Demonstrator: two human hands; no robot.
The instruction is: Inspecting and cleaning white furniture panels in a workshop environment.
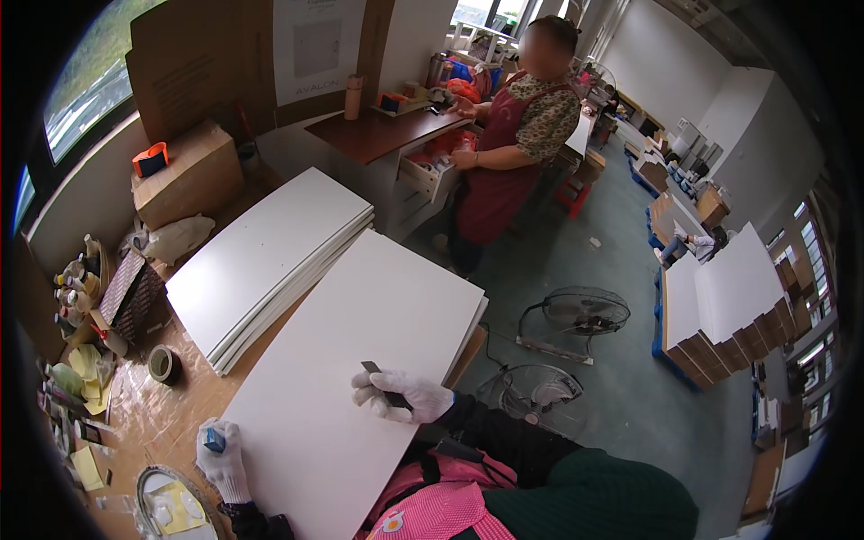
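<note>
A large white panel [360, 310] lies in front of me, on top of at least one more board. My right hand [418, 396], in a white knit glove, is closed around a dark, flat, scraper-like piece [396, 400] just over the panel's right part. One end of that piece sticks out past the fingers. At the panel's near left edge, my left hand [223, 468], gloved too, is closed on a small blue block [213, 439]. The block's exact kind is not clear. A stack of white panels [270, 261] lies beyond, to the left.
Left on the bench are a round tub with yellow paper [144, 495], a small round pot [164, 364], several bottles [81, 279] and a cardboard box [184, 175]. Across, a person in a red apron [490, 180] stands at an open drawer [432, 175]. Two floor fans [585, 310] stand right.
</note>
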